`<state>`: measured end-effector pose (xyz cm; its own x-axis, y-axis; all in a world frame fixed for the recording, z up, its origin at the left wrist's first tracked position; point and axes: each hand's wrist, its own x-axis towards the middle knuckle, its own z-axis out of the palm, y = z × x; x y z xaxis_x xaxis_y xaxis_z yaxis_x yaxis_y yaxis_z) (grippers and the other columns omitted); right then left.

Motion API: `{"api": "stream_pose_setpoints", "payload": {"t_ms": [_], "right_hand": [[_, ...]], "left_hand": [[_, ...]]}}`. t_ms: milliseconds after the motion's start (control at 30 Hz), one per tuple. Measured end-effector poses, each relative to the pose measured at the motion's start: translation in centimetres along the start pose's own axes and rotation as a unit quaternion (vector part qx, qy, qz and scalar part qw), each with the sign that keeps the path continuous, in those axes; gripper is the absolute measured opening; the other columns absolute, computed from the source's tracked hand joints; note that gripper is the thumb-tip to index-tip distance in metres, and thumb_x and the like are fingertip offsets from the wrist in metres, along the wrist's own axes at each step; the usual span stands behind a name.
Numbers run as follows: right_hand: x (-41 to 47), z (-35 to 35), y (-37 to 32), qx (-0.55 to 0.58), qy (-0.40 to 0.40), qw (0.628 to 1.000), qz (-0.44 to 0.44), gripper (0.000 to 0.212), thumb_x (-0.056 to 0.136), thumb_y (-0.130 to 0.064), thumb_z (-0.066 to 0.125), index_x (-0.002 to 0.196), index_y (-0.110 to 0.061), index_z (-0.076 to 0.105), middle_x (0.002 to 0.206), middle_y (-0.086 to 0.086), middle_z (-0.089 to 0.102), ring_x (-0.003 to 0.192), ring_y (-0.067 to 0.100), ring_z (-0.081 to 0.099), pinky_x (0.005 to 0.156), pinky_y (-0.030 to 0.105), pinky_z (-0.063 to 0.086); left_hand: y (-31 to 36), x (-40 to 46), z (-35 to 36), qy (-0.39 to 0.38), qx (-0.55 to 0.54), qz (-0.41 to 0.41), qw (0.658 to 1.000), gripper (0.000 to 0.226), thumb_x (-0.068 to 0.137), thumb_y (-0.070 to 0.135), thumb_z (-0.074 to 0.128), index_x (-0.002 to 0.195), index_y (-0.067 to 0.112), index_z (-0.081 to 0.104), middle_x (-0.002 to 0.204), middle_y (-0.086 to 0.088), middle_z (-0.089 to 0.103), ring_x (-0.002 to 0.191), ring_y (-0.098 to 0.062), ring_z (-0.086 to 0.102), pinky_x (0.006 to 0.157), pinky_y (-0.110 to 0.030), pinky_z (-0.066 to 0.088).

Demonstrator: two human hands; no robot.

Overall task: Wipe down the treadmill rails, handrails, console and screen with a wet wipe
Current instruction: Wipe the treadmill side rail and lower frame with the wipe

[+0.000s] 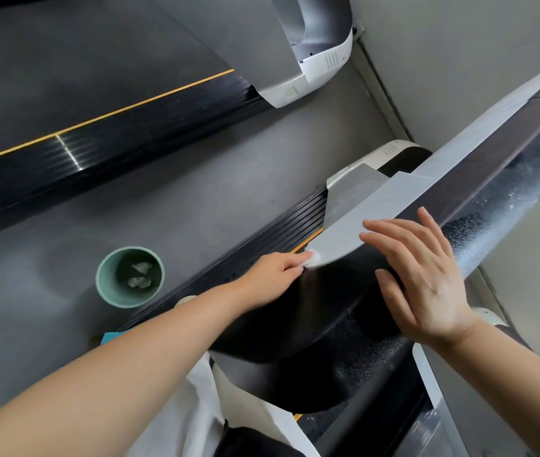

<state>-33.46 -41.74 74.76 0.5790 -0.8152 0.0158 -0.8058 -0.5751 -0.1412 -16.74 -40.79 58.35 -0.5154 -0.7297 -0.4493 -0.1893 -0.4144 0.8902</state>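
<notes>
My left hand [272,275] pinches a small white wet wipe [313,257] and presses it against the lower edge of the grey handrail panel [377,209], where it meets the glossy black arm [331,311] of the treadmill. My right hand [423,275] lies flat with fingers spread on the black arm beside it, touching the grey panel's edge. The black ribbed side rail [295,219] of the treadmill runs below the left hand.
A green bin [130,298] with crumpled used wipes stands on the grey floor to the left. A second treadmill [97,136] with an orange stripe lies further left. A white garment [202,407] hangs at the bottom. The wall [460,61] is at right.
</notes>
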Motion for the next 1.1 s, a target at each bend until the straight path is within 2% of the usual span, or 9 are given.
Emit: {"api": "stream_pose_setpoints", "payload": {"t_ms": [100, 233, 400, 533, 600, 767, 867, 1000, 1100], "right_hand": [[-0.1, 0.0, 0.0, 0.002, 0.0, 1.0, 0.001, 0.036, 0.086, -0.021, 0.04, 0.119, -0.011, 0.05, 0.119, 0.012, 0.062, 0.113, 0.025, 0.052, 0.112, 0.051, 0.023], [-0.1, 0.0, 0.1, 0.003, -0.002, 1.0, 0.004, 0.036, 0.086, -0.021, 0.04, 0.119, -0.012, 0.05, 0.119, 0.011, 0.062, 0.113, 0.025, 0.052, 0.113, 0.05, 0.022], [0.0, 0.1, 0.1, 0.005, 0.0, 1.0, 0.002, 0.036, 0.086, -0.021, 0.04, 0.119, -0.012, 0.05, 0.118, 0.01, 0.063, 0.112, 0.025, 0.052, 0.113, 0.05, 0.022], [-0.1, 0.1, 0.1, 0.003, 0.004, 1.0, 0.001, 0.036, 0.086, -0.021, 0.04, 0.119, -0.012, 0.05, 0.118, 0.01, 0.063, 0.112, 0.024, 0.053, 0.112, 0.051, 0.023], [-0.1, 0.1, 0.1, 0.004, 0.006, 1.0, 0.001, 0.036, 0.086, -0.021, 0.04, 0.119, -0.012, 0.05, 0.118, 0.01, 0.063, 0.112, 0.024, 0.052, 0.112, 0.051, 0.023], [0.0, 0.1, 0.1, -0.001, 0.012, 1.0, -0.007, 0.035, 0.087, -0.021, 0.04, 0.119, -0.011, 0.05, 0.117, 0.01, 0.064, 0.112, 0.024, 0.052, 0.113, 0.05, 0.023], [-0.1, 0.1, 0.0, -0.007, 0.014, 1.0, -0.011, 0.034, 0.087, -0.021, 0.04, 0.118, -0.01, 0.051, 0.117, 0.011, 0.064, 0.111, 0.025, 0.052, 0.113, 0.049, 0.022], [0.0, 0.0, 0.0, -0.013, 0.006, 1.0, 0.001, 0.036, 0.085, -0.02, 0.041, 0.118, -0.009, 0.05, 0.119, 0.013, 0.062, 0.112, 0.026, 0.05, 0.114, 0.047, 0.02], [-0.1, -0.2, -0.1, -0.017, 0.018, 0.999, 0.027, 0.035, 0.086, -0.02, 0.043, 0.119, -0.01, 0.048, 0.124, 0.015, 0.058, 0.114, 0.026, 0.048, 0.115, 0.046, 0.016]], "left_hand": [[-2.3, -0.2, -0.3, -0.004, -0.039, -0.108, 0.993, 0.035, 0.099, 0.023, 0.045, 0.132, 0.015, 0.053, 0.138, 0.0, 0.05, 0.13, -0.015, 0.042, 0.112, -0.031, 0.029], [-3.6, -1.2, -0.4, 0.001, -0.086, -0.187, 0.978, 0.049, 0.095, 0.049, 0.043, 0.105, 0.009, 0.068, 0.105, -0.002, 0.067, 0.103, -0.018, 0.06, 0.102, -0.036, 0.041], [-6.4, -3.6, -1.0, 0.015, -0.039, -0.257, 0.965, 0.046, 0.101, 0.041, 0.032, 0.13, 0.015, 0.056, 0.133, -0.004, 0.054, 0.126, -0.02, 0.046, 0.104, -0.029, 0.03], [-8.0, -5.4, -1.3, 0.026, -0.089, -0.299, 0.95, 0.05, 0.099, 0.05, 0.021, 0.126, 0.028, 0.058, 0.136, 0.002, 0.051, 0.13, -0.018, 0.041, 0.115, -0.038, 0.021], [-8.5, -6.4, -1.4, 0.031, -0.101, -0.31, 0.945, 0.053, 0.1, 0.048, 0.018, 0.131, 0.025, 0.055, 0.136, 0.006, 0.045, 0.135, -0.018, 0.034, 0.116, -0.04, 0.016], [-9.2, -8.2, -1.2, 0.05, -0.109, -0.278, 0.953, 0.051, 0.099, 0.048, 0.018, 0.122, 0.03, 0.06, 0.141, 0.001, 0.043, 0.133, -0.016, 0.035, 0.117, -0.04, 0.014], [-6.9, -7.5, -1.1, 0.025, -0.112, -0.259, 0.959, 0.052, 0.099, 0.051, 0.017, 0.127, 0.032, 0.057, 0.142, 0.007, 0.045, 0.134, -0.013, 0.034, 0.117, -0.039, 0.015], [0.2, -4.8, -0.6, 0.006, -0.079, -0.153, 0.985, 0.052, 0.102, 0.041, 0.017, 0.134, 0.019, 0.051, 0.141, 0.01, 0.044, 0.134, -0.006, 0.033, 0.103, -0.014, 0.014], [5.1, -3.8, 0.0, -0.005, -0.075, -0.07, 0.995, 0.055, 0.1, 0.043, 0.018, 0.137, 0.016, 0.047, 0.142, 0.008, 0.043, 0.135, -0.007, 0.034, 0.101, -0.01, 0.017]]}}
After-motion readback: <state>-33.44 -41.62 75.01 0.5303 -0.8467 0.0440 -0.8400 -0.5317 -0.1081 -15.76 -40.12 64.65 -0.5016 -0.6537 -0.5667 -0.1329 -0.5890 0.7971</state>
